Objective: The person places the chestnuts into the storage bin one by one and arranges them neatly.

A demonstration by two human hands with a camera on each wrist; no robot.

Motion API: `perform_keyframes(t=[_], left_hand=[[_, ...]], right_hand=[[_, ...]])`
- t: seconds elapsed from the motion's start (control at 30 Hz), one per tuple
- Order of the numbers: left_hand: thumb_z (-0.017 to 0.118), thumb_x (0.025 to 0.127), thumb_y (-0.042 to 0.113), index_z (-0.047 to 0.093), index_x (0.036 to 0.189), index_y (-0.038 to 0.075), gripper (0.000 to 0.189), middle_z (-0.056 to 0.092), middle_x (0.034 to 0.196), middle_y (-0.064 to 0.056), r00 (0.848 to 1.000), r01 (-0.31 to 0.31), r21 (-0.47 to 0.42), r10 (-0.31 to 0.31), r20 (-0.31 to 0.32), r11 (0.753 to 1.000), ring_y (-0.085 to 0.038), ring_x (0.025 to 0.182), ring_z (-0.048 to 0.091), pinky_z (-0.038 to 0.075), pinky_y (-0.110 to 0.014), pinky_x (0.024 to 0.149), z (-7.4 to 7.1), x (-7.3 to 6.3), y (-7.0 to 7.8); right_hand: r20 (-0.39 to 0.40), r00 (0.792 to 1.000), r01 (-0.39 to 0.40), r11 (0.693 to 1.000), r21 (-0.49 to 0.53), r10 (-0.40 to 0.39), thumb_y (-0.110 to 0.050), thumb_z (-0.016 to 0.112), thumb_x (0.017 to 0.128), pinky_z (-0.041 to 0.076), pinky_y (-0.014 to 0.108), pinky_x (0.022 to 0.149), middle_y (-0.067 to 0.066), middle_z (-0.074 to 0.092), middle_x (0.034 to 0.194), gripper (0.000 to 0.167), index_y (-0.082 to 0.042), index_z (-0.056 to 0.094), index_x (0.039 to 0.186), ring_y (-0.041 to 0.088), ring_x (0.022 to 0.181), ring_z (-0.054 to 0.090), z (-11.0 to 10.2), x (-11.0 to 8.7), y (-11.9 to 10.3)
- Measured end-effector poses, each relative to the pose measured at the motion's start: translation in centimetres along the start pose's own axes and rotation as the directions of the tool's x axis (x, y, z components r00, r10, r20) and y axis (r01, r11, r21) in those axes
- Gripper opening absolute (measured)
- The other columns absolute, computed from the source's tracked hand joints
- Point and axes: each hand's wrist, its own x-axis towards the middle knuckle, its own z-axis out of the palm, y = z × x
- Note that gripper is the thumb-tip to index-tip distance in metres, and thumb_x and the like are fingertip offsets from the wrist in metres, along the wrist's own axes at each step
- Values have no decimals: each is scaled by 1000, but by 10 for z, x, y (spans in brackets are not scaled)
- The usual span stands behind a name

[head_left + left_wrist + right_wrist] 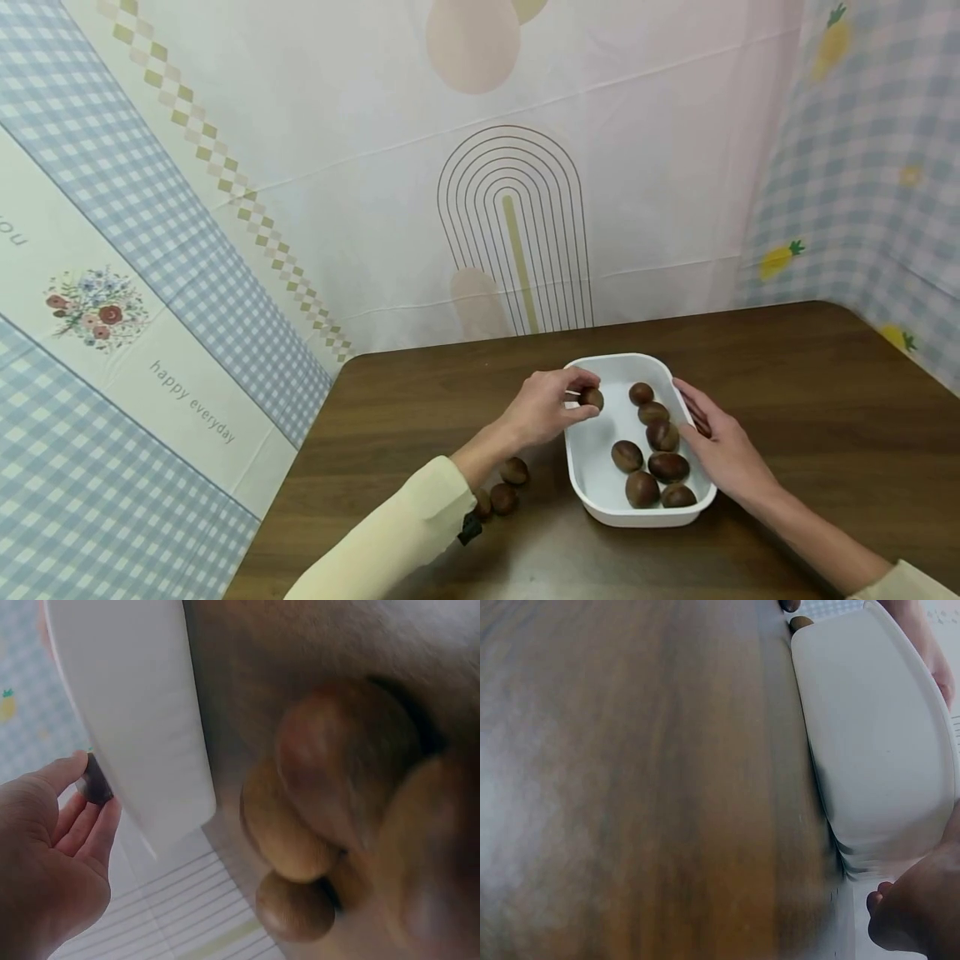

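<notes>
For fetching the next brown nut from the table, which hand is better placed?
Probably the left hand, once it releases its nut: the loose nuts lie on its side of the white tray, while the right hand holds the opposite side.

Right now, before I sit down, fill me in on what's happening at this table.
A person's left hand pinches a brown nut by the left rim of a white tray, while the right hand holds the tray's right side. Several brown nuts already lie in it, mostly toward the right, and a few more nuts lie on the table to its left.
</notes>
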Motion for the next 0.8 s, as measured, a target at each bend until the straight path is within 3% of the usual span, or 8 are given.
perform_keyframes(t=[0.27, 0.5, 0.8], left_hand=[[77, 97, 24, 69, 131, 9, 37, 75, 122, 2, 997, -9, 116, 0, 77, 993, -2, 113, 71, 52, -10, 95, 18, 9, 10], [78, 97, 29, 72, 126, 15, 33, 76, 114, 9, 993, -49, 290, 16, 115, 956, 5, 102, 67, 48, -7, 89, 33, 16, 15], [78, 96, 34, 74, 123, 20, 31, 75, 104, 15, 993, -11, 396, -37, 112, 918, 6, 89, 62, 46, -10, 80, 46, 26, 21]], right_hand=[[-5, 1000, 9, 1000, 8, -9, -14, 48, 111, 31, -5, 87, 28, 36, 164, 61, -12, 24, 167, 46, 148, 41, 1, 0, 1], [-9, 1000, 17, 1000, 19, -17, -15, 47, 111, 30, -5, 88, 28, 37, 164, 60, -12, 24, 167, 46, 148, 42, 1, -1, 0], [-19, 999, 32, 999, 24, -31, -12, 48, 111, 29, -6, 89, 29, 38, 163, 61, -11, 25, 167, 46, 147, 42, 1, 0, 0]])
